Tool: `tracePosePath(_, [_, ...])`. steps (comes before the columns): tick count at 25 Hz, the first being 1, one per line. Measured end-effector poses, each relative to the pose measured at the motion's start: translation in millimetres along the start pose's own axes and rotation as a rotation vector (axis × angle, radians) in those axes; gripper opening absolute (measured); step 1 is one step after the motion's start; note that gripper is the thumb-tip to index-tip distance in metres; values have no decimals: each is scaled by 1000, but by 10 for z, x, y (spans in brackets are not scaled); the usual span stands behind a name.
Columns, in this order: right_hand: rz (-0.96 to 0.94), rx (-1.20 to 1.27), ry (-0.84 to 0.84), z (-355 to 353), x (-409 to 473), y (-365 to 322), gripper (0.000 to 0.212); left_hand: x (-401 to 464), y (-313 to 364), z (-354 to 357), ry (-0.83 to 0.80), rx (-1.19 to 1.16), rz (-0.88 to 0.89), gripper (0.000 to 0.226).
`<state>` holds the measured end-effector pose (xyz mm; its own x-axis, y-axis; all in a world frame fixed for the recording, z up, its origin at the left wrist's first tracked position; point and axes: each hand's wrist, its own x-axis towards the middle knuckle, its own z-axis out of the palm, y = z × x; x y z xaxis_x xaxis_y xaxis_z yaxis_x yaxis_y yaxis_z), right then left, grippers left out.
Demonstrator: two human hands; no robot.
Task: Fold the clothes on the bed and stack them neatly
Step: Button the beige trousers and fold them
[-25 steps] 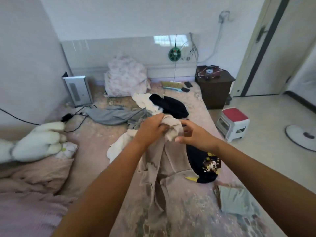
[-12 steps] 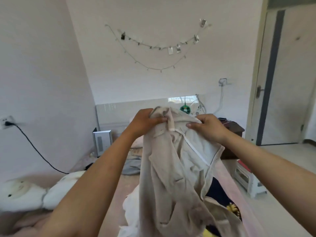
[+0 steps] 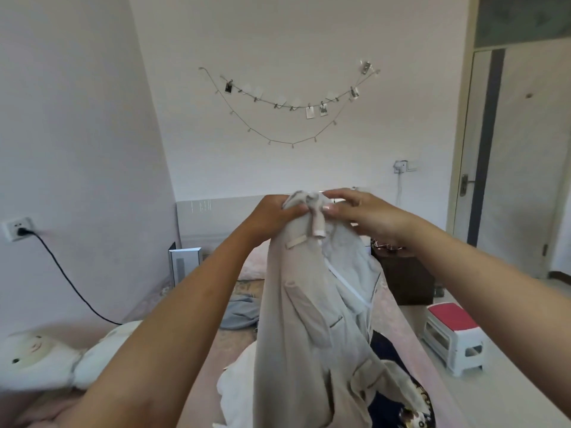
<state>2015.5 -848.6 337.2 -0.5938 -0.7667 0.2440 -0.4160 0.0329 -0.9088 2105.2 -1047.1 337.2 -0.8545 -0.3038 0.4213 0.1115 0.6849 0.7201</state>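
The beige woven-cloth trousers [image 3: 306, 307] looked matt and softly creased, with a white zip tape. The pink floral bedspread [image 3: 398, 307] was dull cloth. The red-topped white plastic stool [image 3: 452, 335] had a smooth, faintly glossy finish. The dark brown wooden nightstand [image 3: 404, 279] looked matt.

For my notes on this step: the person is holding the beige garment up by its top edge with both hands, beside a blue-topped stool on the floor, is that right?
Not quite: the stool has a red top, not blue, as the head view shows. The rest stands: the left hand and right hand both grip the top edge of the beige garment, holding it up.
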Motion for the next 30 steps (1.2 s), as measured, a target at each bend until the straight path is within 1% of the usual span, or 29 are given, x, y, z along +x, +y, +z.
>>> tracePosePath(2, [-33, -115, 82, 6, 64, -175, 18, -4, 77, 43, -34, 6, 16, 37])
tracePosePath(3, [-48, -185, 116, 19, 94, -240, 16, -13, 98, 50, -46, 11, 26, 41])
tracePosePath(5, [-67, -282, 175, 54, 145, -314, 26, -47, 104, 47, -68, -4, 20, 47])
tracePosePath(8, [-107, -406, 275, 119, 185, -353, 28, -131, 58, 32, -80, -140, -51, 44])
tracePosePath(9, [-116, -418, 303, 153, 199, -352, 28, -173, 35, 49, -55, -185, -61, 42])
tracePosePath(11, [-135, -449, 337, 222, 220, -328, 23, -262, -34, 132, 59, -234, -19, 34])
tracePosePath(12, [-148, -480, 340, 269, 226, -316, 17, -304, -76, 174, 120, -242, 28, 31])
tracePosePath(14, [-170, -519, 318, 363, 214, -314, 8, -365, -132, 260, 158, -231, 98, 26])
tracePosePath(17, [-135, -462, 199, 376, 171, -332, 14, -380, -182, 288, 163, -346, 42, 15])
tracePosePath(19, [-65, -364, 88, 325, 142, -321, 11, -368, -215, 265, 147, -413, -6, 17])
tracePosePath(21, [-7, -358, 36, 294, 119, -285, 8, -372, -233, 259, 125, -308, 16, 13])
tracePosePath(22, [7, -384, 34, 295, 113, -266, 10, -380, -224, 257, 111, -252, 28, 12])
tracePosePath(24, [7, -449, 59, 308, 98, -242, 15, -386, -201, 249, 89, -211, 15, 13])
tracePosePath(27, [-7, -547, 87, 315, 62, -204, 21, -373, -166, 215, 102, -291, -42, 14])
tracePosePath(30, [-94, -772, 176, 368, 32, -177, 25, -421, -65, 251, 61, -346, -47, 18])
